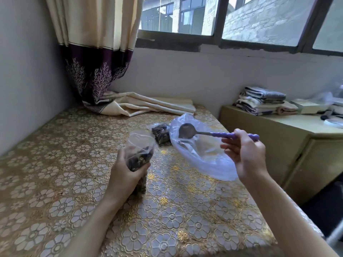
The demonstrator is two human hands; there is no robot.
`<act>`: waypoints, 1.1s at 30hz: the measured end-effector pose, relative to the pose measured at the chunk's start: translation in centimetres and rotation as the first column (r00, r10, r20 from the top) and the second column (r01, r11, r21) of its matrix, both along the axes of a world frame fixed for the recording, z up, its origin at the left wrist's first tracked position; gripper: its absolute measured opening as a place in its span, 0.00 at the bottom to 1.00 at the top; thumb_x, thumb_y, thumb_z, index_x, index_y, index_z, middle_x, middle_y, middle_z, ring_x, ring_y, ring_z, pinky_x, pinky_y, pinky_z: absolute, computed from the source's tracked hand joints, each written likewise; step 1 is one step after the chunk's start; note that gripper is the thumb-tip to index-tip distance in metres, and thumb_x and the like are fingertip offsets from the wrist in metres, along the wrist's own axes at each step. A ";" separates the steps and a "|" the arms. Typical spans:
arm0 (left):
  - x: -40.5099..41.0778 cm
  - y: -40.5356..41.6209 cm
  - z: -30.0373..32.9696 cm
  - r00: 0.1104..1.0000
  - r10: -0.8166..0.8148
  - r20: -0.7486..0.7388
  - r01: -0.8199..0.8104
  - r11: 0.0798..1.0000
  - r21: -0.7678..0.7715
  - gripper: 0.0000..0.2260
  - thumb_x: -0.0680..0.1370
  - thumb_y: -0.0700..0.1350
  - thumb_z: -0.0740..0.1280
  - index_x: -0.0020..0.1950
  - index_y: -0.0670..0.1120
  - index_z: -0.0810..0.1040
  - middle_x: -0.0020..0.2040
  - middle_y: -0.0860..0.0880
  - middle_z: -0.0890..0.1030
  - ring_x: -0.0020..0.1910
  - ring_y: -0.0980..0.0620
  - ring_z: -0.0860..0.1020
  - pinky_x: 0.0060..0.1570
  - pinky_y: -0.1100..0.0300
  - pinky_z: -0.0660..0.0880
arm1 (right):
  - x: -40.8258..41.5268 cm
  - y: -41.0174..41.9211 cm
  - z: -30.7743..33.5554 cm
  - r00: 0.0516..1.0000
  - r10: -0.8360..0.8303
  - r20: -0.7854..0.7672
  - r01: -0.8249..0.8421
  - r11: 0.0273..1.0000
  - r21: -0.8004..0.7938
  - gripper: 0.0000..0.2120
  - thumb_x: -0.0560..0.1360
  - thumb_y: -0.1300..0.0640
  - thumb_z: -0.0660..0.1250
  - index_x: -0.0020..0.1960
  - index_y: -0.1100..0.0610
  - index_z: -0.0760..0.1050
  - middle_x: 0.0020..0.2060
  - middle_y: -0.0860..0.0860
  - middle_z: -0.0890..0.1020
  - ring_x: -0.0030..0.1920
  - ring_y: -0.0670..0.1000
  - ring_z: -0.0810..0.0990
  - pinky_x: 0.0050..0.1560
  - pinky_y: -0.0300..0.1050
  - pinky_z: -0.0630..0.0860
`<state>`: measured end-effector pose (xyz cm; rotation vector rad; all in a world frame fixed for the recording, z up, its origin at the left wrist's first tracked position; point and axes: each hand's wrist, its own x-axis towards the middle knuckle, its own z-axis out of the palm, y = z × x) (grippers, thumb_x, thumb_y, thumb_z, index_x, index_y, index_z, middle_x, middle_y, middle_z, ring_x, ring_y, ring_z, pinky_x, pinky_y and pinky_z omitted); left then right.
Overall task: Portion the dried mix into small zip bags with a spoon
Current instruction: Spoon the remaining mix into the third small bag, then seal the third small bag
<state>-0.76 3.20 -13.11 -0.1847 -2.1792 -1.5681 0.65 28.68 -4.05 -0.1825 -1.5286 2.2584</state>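
A person's left hand wraps its fingers around a small zip bag of dried mix above the tabletop, while the right hand pinches the purple-handled spoon, seemingly empty, over a large clear plastic bag. The open, well-filled bag could spill if squeezed or tipped.

The left hand is covering the lower half of the small zip bag, so how far its dark dried mix reaches is staying hidden, and the right hand is wrapping over the middle of the spoon handle. The large clear bag is hiding part of a filled bag behind it. Both forearms are running off the bottom edge, and the things on the side cabinet at the right edge are blurring beyond telling.
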 end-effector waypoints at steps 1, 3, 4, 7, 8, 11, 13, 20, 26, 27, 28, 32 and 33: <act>0.0 0.2 0.2 1.000 0.006 -0.004 -0.006 1.000 0.025 0.24 0.68 0.43 0.75 0.60 0.49 0.67 0.51 0.51 0.80 0.46 0.60 0.79 0.39 0.71 0.75 | -0.1 0.6 -0.2 0.999 -0.015 0.042 0.014 1.000 0.004 0.12 0.78 0.61 0.60 0.38 0.65 0.74 0.26 0.55 0.81 0.24 0.48 0.79 0.24 0.34 0.73; 0.0 0.6 0.5 1.000 0.010 0.005 -0.010 0.996 0.089 0.25 0.68 0.43 0.75 0.59 0.50 0.65 0.50 0.51 0.79 0.45 0.57 0.80 0.40 0.65 0.76 | -0.4 1.5 -0.8 0.990 -0.021 0.137 0.009 0.996 0.093 0.12 0.79 0.59 0.59 0.41 0.65 0.75 0.31 0.57 0.83 0.26 0.49 0.81 0.25 0.35 0.74; 0.0 0.8 0.6 1.000 0.007 0.012 -0.008 0.994 0.113 0.26 0.68 0.43 0.75 0.58 0.50 0.64 0.49 0.51 0.79 0.45 0.57 0.80 0.40 0.64 0.75 | -0.6 1.9 -1.1 0.984 -0.022 0.175 -0.006 0.987 0.159 0.13 0.79 0.59 0.59 0.40 0.65 0.76 0.32 0.57 0.83 0.27 0.49 0.81 0.25 0.35 0.74; 0.0 0.9 0.9 0.998 -0.025 0.053 0.021 0.997 0.081 0.29 0.66 0.47 0.75 0.59 0.52 0.61 0.49 0.52 0.77 0.44 0.59 0.78 0.38 0.68 0.71 | -1.0 2.5 -2.3 0.964 -0.028 0.263 -0.077 0.921 0.382 0.14 0.78 0.58 0.61 0.36 0.61 0.77 0.30 0.55 0.83 0.26 0.50 0.80 0.22 0.36 0.70; 0.0 0.8 1.1 0.995 -0.051 0.081 0.047 0.998 0.053 0.30 0.65 0.49 0.75 0.59 0.53 0.61 0.50 0.51 0.77 0.44 0.60 0.77 0.37 0.69 0.70 | -1.2 2.6 -2.7 0.958 -0.046 0.282 -0.095 0.879 0.467 0.15 0.78 0.57 0.62 0.35 0.60 0.78 0.31 0.55 0.84 0.26 0.50 0.79 0.23 0.37 0.68; -0.1 -0.1 1.8 0.963 -0.159 0.219 0.158 0.987 0.025 0.33 0.60 0.54 0.74 0.60 0.55 0.63 0.52 0.49 0.78 0.46 0.57 0.78 0.40 0.65 0.71 | -1.8 2.7 -3.5 0.953 -0.193 0.236 -0.036 0.698 0.715 0.13 0.76 0.53 0.64 0.35 0.55 0.79 0.31 0.51 0.84 0.31 0.51 0.80 0.35 0.43 0.72; -0.1 -1.2 2.2 0.905 -0.289 0.312 0.270 0.957 0.102 0.35 0.59 0.55 0.79 0.60 0.57 0.65 0.56 0.48 0.78 0.52 0.53 0.78 0.45 0.62 0.72 | -2.1 2.9 -3.5 0.942 -0.272 0.194 0.008 0.599 0.801 0.09 0.75 0.52 0.65 0.39 0.55 0.76 0.35 0.50 0.83 0.41 0.53 0.80 0.42 0.46 0.73; 0.4 -3.7 2.1 0.856 -0.378 0.353 0.321 0.923 0.212 0.28 0.63 0.42 0.75 0.59 0.56 0.70 0.55 0.48 0.79 0.49 0.54 0.81 0.44 0.62 0.76 | -1.9 1.9 -4.3 0.932 -0.354 0.081 0.020 0.273 0.962 0.16 0.76 0.52 0.62 0.30 0.55 0.71 0.29 0.52 0.76 0.40 0.59 0.75 0.48 0.51 0.67; 0.7 -2.1 1.4 0.949 -0.262 0.177 0.220 0.949 0.226 0.21 0.70 0.37 0.71 0.52 0.64 0.75 0.53 0.55 0.79 0.51 0.55 0.79 0.48 0.59 0.77 | -1.2 -4.3 -2.8 0.982 0.170 -0.084 -0.010 0.487 0.874 0.09 0.75 0.56 0.67 0.52 0.58 0.79 0.38 0.52 0.82 0.36 0.43 0.79 0.40 0.33 0.75; 0.8 -1.4 1.5 0.954 -0.257 0.153 0.219 0.949 0.228 0.21 0.71 0.38 0.70 0.52 0.64 0.75 0.52 0.56 0.79 0.51 0.57 0.79 0.45 0.61 0.78 | -1.1 -5.3 -2.7 0.957 0.288 -0.038 -0.100 0.449 0.888 0.14 0.75 0.55 0.68 0.59 0.57 0.76 0.41 0.50 0.80 0.37 0.40 0.78 0.43 0.30 0.75; 0.9 -1.6 1.5 0.963 -0.237 0.127 0.205 0.952 0.227 0.20 0.72 0.38 0.70 0.52 0.64 0.74 0.51 0.58 0.79 0.50 0.58 0.79 0.42 0.64 0.78 | -1.2 -7.0 -3.0 0.924 0.381 0.008 -0.166 0.381 0.910 0.18 0.75 0.53 0.68 0.64 0.54 0.73 0.44 0.48 0.78 0.39 0.40 0.77 0.45 0.31 0.75; 1.5 -0.3 1.6 0.979 -0.194 0.063 0.177 0.961 0.213 0.18 0.74 0.39 0.68 0.52 0.63 0.73 0.52 0.60 0.77 0.50 0.62 0.78 0.40 0.71 0.75 | -1.9 -8.6 -3.9 0.913 0.402 0.070 -0.176 0.234 0.956 0.17 0.74 0.49 0.67 0.61 0.52 0.75 0.48 0.48 0.72 0.40 0.39 0.75 0.40 0.24 0.70; 1.5 -0.3 1.5 0.980 -0.193 0.057 0.178 0.962 0.210 0.18 0.74 0.38 0.67 0.51 0.63 0.73 0.53 0.59 0.76 0.51 0.61 0.77 0.41 0.71 0.76 | -2.1 -8.4 -3.9 0.910 0.400 0.106 -0.225 0.264 0.938 0.14 0.74 0.50 0.67 0.58 0.54 0.77 0.48 0.49 0.72 0.41 0.41 0.76 0.41 0.26 0.72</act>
